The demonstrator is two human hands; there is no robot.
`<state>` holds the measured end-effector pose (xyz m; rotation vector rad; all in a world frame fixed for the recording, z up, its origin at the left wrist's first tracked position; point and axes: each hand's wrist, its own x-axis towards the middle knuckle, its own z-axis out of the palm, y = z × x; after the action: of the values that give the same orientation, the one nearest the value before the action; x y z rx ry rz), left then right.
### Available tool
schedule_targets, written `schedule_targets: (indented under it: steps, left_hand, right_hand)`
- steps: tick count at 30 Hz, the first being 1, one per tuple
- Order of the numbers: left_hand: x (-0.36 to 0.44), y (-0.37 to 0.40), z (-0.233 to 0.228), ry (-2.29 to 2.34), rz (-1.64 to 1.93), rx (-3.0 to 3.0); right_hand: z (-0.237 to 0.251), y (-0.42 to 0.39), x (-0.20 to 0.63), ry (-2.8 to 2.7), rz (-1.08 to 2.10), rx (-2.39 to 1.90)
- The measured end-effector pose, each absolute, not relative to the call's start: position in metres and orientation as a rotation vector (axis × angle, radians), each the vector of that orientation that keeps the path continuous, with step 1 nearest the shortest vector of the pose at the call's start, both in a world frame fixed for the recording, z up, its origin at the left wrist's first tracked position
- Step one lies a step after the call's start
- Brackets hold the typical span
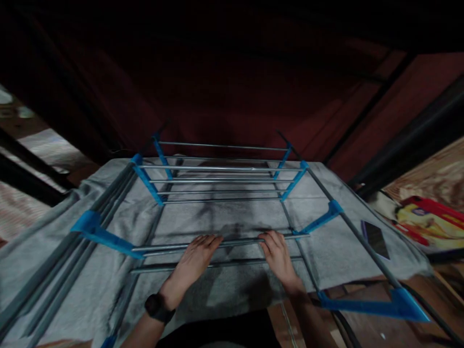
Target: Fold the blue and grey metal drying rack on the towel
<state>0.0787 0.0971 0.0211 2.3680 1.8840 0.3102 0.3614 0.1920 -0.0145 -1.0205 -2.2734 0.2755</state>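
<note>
A rack frame of grey metal tubes and blue plastic brackets lies before me on a grey cloth [232, 216]. My left hand [197, 254], with a dark watch [158, 308] on its wrist, has its fingers curled over the near crosswise metal tube [241, 241]. Further right along that tube, my right hand [276, 250] grips it too. One blue bracket [112, 240] meets the tube's left end, and another blue bracket [319, 221] is at its right end. Beyond, several crosswise tubes [224, 168] sit between more blue brackets.
A phone [376, 239] lies on the cloth to the right, near a red and yellow package [431, 222]. Several long tubes [60, 270] run along the left side. A blue bracket [373, 308] juts out at lower right. A dark red surface [232, 87] stands behind.
</note>
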Motion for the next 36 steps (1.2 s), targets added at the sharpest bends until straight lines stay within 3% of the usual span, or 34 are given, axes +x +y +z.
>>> schedule_targets:
  steps: [10,16,21,25,36]
  left_hand:
    - [0.075,0.099,0.025,1.871,0.325,2.370]
    - [0.072,0.102,0.022,1.866,0.335,2.366]
    - [0.072,0.101,0.024,1.851,0.291,2.384]
    - [0.072,0.102,0.022,1.854,0.313,2.365]
    - [0.069,0.102,0.016,1.844,0.347,2.392]
  right_hand:
    - [-0.004,0.195,0.376,-2.260,0.188,-1.056]
    - [-0.019,0.191,0.411,-1.647,0.160,-1.336]
    - [-0.031,0.204,0.438,-1.081,0.455,-1.450]
    - [-0.029,0.223,0.448,-1.133,0.722,-1.377]
    - [-0.023,0.247,0.445,-1.064,0.813,-1.362]
